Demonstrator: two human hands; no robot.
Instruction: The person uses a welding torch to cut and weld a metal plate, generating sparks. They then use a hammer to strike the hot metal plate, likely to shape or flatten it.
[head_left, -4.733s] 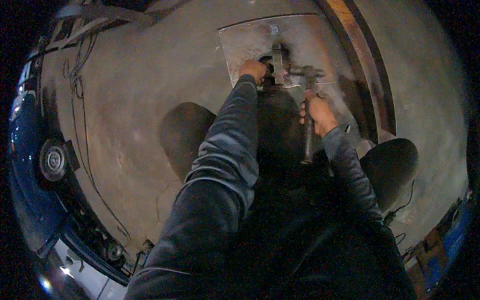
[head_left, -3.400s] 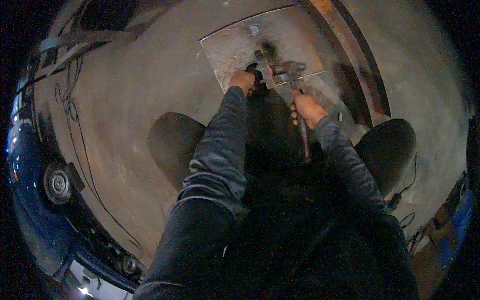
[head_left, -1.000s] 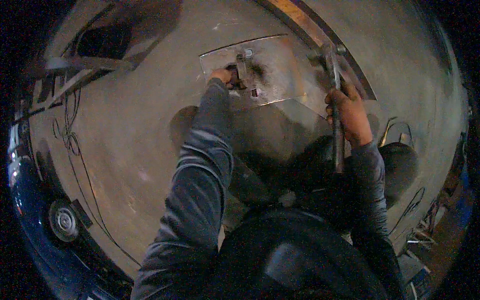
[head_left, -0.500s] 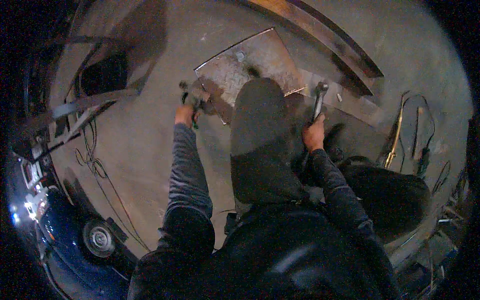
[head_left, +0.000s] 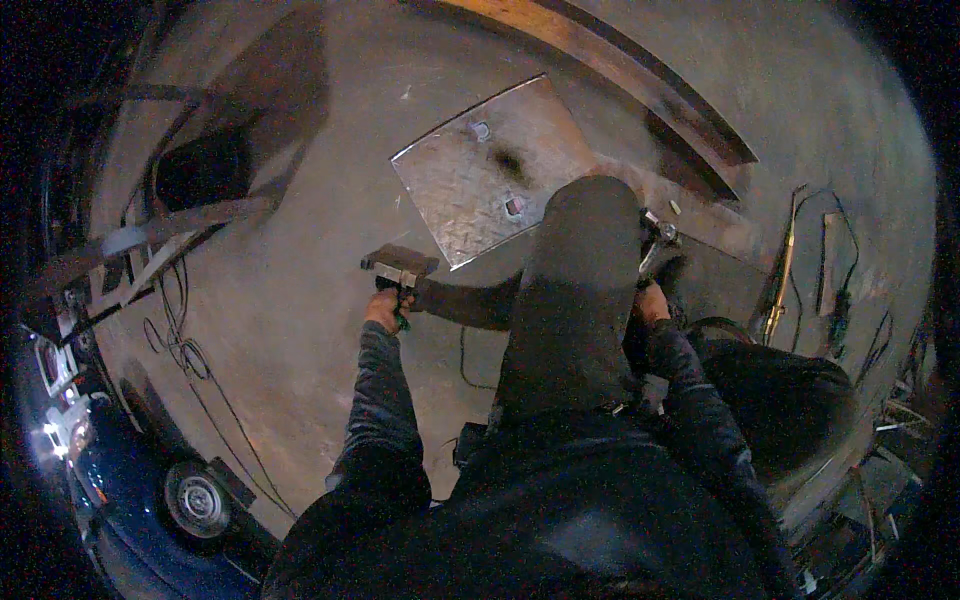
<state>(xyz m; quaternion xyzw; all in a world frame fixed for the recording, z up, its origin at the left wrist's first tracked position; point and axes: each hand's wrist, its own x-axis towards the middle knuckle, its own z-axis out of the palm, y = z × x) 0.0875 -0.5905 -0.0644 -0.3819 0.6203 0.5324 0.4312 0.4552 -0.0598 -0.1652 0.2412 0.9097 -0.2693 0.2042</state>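
Note:
My left hand (head_left: 382, 310) is closed round the dark handle of a tool with a wide block-shaped head (head_left: 400, 265); its exact kind I cannot make out. The tool is held left of a metal plate (head_left: 455, 195), apart from it in the picture. This plate lies tilted on the floor, with two small cut openings and a dark smudge between them. Beside my raised knee (head_left: 585, 270), my right hand (head_left: 654, 302) grips a silver-shafted hand tool with a thick head (head_left: 660, 232). My knee and trouser leg partly cover the plate's near right side.
A long rusty steel beam (head_left: 640, 75) lies beyond the plate. To the right are a brass-coloured torch (head_left: 775, 310) and its hose. Cables (head_left: 185, 350) run over the floor at left, near a metal frame (head_left: 150, 225) and a blue vehicle-like body with a wheel (head_left: 197, 499).
Both hands have drawn nearer my body with their tools. The left tool has turned, showing its broad head. My knee has shifted right in view, uncovering the plate's second opening.

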